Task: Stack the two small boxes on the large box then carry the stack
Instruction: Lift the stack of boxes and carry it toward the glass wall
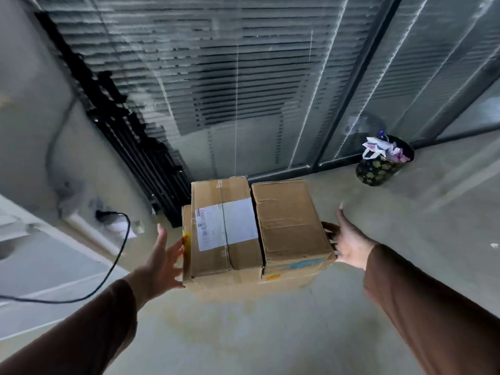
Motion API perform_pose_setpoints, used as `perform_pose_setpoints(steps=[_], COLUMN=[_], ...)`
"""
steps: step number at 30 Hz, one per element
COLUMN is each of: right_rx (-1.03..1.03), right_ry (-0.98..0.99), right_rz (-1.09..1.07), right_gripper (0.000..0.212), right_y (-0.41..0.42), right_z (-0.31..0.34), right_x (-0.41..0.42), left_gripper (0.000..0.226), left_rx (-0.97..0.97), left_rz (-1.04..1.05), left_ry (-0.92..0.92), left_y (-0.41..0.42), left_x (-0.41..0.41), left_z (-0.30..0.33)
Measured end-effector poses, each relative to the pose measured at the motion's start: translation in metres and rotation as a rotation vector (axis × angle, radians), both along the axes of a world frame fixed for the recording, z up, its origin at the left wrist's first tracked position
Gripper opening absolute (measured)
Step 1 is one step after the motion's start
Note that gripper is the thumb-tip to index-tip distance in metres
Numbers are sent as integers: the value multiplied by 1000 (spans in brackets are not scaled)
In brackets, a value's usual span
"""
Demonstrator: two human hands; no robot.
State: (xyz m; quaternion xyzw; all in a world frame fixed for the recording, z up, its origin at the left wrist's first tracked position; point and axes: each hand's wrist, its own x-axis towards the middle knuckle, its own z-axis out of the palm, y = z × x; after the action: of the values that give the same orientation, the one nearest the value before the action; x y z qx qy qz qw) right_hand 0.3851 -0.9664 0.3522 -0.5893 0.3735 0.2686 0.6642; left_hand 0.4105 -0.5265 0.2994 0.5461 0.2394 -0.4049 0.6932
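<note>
Three cardboard boxes sat stacked on the pale floor near the blinds: the large box lay at the bottom, mostly hidden, with the labelled small box and the plain small box side by side on top, touching. The left hand pressed flat against the large box's left side, fingers spread. The right hand met the right edge, fingers splayed. A patterned bin stood well apart.
</note>
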Motion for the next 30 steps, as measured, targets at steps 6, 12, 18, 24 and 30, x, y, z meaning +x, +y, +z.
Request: perform_pose_setpoints(steps=[6,12,18,24,30], right_rx=[-6,12,-9,-41,-14], right_ry=[-30,-38,-9,2,1], right_rz=[69,115,138,183,214], right_gripper=[109,105,110,102,114], right_y=[-71,-126,-163,-182,-189], right_z=[-56,-122,-174,-202,-214], right_x=[139,266,345,389,406], left_gripper=[122,127,117,125,128], left_rx=[-9,25,49,44,65], left_rz=[83,160,264,330,308], left_ry=[8,26,73,94,71], left_y=[-67,-129,-177,-199,-208], left_x=[113,215,274,300,316], left_z=[-40,-101,-144,-175,-175])
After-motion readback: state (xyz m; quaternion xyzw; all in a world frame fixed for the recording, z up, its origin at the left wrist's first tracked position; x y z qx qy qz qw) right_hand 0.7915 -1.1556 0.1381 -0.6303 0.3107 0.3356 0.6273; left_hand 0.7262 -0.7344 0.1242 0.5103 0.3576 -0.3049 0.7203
